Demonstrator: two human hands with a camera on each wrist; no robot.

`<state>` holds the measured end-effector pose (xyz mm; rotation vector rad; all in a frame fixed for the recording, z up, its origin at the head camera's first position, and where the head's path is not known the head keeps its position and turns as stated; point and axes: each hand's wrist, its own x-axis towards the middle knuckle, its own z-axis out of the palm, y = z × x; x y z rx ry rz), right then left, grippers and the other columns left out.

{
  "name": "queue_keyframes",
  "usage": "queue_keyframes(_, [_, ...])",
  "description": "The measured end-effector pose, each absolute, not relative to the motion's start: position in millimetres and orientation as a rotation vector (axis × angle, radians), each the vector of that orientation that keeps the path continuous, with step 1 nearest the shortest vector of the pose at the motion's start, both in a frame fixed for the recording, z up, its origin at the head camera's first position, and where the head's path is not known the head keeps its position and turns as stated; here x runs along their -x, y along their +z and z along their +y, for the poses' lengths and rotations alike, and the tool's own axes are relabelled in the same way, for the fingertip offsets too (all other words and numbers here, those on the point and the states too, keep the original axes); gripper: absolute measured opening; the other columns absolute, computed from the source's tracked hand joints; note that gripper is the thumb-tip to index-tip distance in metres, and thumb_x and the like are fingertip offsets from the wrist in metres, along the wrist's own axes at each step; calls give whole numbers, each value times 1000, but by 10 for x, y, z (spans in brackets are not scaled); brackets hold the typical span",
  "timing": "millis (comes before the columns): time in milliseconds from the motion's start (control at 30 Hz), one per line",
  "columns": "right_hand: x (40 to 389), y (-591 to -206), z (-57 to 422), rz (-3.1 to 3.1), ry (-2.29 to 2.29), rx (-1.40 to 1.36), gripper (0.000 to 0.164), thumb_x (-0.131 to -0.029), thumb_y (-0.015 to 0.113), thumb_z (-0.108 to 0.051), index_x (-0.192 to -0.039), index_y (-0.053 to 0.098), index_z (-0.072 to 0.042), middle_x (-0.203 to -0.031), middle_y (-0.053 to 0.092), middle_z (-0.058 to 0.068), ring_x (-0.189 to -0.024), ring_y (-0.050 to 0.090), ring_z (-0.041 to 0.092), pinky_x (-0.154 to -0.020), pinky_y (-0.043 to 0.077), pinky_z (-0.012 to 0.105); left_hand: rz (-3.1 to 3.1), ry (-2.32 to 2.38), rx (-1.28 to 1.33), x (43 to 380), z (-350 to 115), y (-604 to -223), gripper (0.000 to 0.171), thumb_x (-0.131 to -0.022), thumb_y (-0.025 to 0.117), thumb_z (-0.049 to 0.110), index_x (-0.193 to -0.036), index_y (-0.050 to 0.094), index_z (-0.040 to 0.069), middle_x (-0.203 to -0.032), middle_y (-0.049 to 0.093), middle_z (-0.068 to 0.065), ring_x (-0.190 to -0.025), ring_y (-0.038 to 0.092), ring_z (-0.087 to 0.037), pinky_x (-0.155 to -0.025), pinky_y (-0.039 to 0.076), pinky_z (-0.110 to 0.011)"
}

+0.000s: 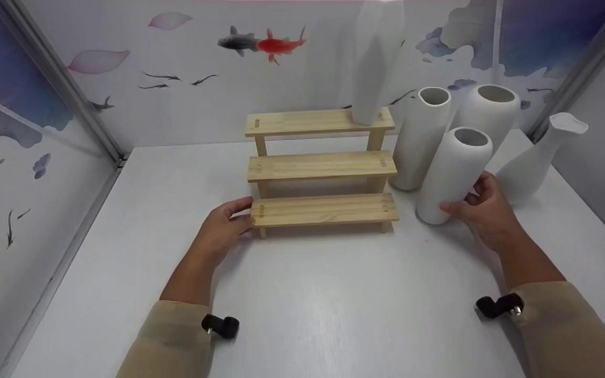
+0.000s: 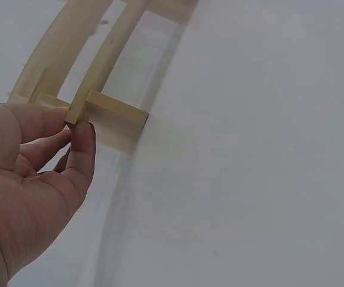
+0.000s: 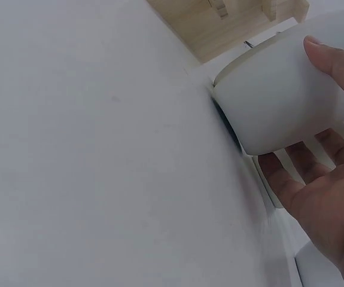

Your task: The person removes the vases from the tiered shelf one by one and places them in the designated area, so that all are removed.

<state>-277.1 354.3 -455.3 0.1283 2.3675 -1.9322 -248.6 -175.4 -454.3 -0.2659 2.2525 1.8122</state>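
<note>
A three-step wooden stand (image 1: 329,209) stands on the white table. With thumb and fingers my left hand (image 1: 219,230) pinches the left end of its lowest shelf; the left wrist view shows the shelf end (image 2: 79,107) between them. On the right, my right hand (image 1: 489,216) grips the lower part of a white cylindrical vase (image 1: 452,176) with a round opening. In the right wrist view the thumb lies along one side of this vase (image 3: 279,89), the fingers along the other, and a dark shadow shows by its base.
A tall faceted white vase (image 1: 373,68) stands at the right end of the top shelf. Close behind the held vase are a white vase with an uneven rim (image 1: 420,142) and a wider one (image 1: 491,113). A narrow-necked vase (image 1: 531,163) stands farther right. Printed panels enclose the table.
</note>
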Motion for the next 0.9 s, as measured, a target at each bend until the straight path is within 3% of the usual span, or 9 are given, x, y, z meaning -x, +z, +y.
queue_keyframes(233, [2759,-4566,3540,2292,-2003,-59,112,-83,90,-2,-164,18,-31,-175,24,3,-165,24,35,-133,26,53,2246,1843,226,2466,-1761,-4521,53,-106,59,6,-158,51,12,-165,46,-8,-144,58,-26,-119,51,-38])
queue_keyframes(467, [2779,-4587,3531,2346,-1909,-71,126,-80,96,-14,-168,9,-39,-181,15,4,-167,18,39,-133,22,61,2243,1824,270,2480,-1754,-4536,52,-106,60,7,-157,53,15,-164,48,-6,-142,60,-23,-118,52,-38])
queue_keyframes(700, [2764,-4552,3527,2343,-1918,-44,118,-87,91,-15,-168,10,-40,-181,16,5,-168,18,38,-134,21,59,2231,1846,257,2482,-1752,-4530,52,-106,60,7,-158,52,14,-164,48,-6,-142,60,-23,-119,52,-38])
queue_keyframes(800, [2735,-4499,3521,2320,-2003,-26,105,-93,84,-14,-168,14,-39,-180,19,5,-167,21,33,-136,19,54,2234,1844,257,2482,-1754,-4533,52,-106,60,7,-157,53,14,-164,48,-6,-142,59,-23,-118,52,-38])
queue_keyframes(900, [2704,-4453,3509,2267,-2170,22,92,-96,80,-8,-165,25,-35,-175,28,3,-161,32,24,-134,31,34,2235,1847,252,2483,-1757,-4543,52,-106,61,8,-157,53,14,-164,48,-5,-142,59,-23,-119,51,-39])
